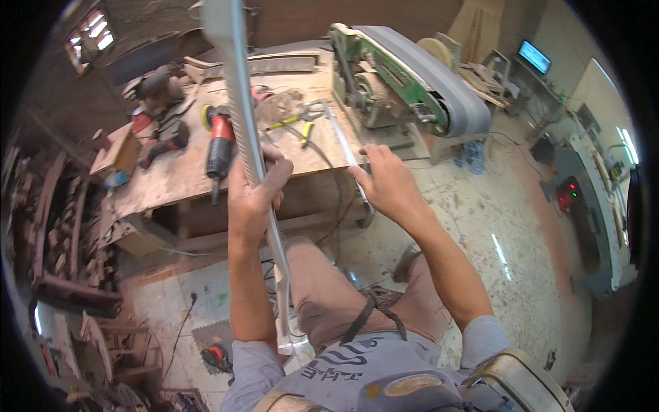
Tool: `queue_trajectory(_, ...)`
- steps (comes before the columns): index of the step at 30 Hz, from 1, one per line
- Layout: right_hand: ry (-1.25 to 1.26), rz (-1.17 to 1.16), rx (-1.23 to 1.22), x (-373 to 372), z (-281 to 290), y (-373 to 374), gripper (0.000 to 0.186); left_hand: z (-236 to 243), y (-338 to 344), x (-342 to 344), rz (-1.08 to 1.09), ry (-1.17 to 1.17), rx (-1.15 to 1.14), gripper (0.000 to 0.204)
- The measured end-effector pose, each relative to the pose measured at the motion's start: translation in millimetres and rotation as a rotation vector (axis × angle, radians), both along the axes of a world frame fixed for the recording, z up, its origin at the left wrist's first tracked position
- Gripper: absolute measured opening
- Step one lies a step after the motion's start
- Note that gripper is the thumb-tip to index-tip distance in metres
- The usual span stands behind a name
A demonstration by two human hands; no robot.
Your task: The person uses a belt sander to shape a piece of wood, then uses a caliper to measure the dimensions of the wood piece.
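Observation:
My left hand (252, 189) is closed around a long, slim, pale piece (241, 89) with a gently curved shape, a ribbed edge and wider ends. It stands steeply, from the top of the view down past my left thigh; its material is unclear. My right hand (391, 180) has its fingers curled and its thumb against a straight metal bar (338, 130) that looks like a bar clamp. The bar lies across the right part of the workbench (302, 161) and reaches past the front edge. Beside it are yellow-handled parts (306, 134). A red and black power tool (220, 141) lies left of the pale piece.
A green belt sander (405, 75) stands at the back right of the bench. A cordless drill (165, 143) and a wooden box (115, 152) sit at the left. Wood pieces (62, 220) are stacked along the left wall. A cable (180, 336) lies on the dusty tiled floor.

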State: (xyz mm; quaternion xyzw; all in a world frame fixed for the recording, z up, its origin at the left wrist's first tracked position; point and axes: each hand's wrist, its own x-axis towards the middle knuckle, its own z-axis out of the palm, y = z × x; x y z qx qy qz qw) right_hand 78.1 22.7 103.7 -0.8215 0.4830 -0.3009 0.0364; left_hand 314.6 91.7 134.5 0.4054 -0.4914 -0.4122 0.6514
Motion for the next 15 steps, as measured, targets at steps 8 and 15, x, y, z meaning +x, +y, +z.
queue_trajectory(8, -0.13, -0.338, 0.424, 19, -104, -96, 0.042, -116, 54, 25, 0.089, -0.172, 0.351, 0.022)
queue_trajectory(15, -0.064, -0.234, 0.11, -7, -79, -37, 0.022, -160, 82, 27, 0.097, -0.152, 0.442, 0.027)
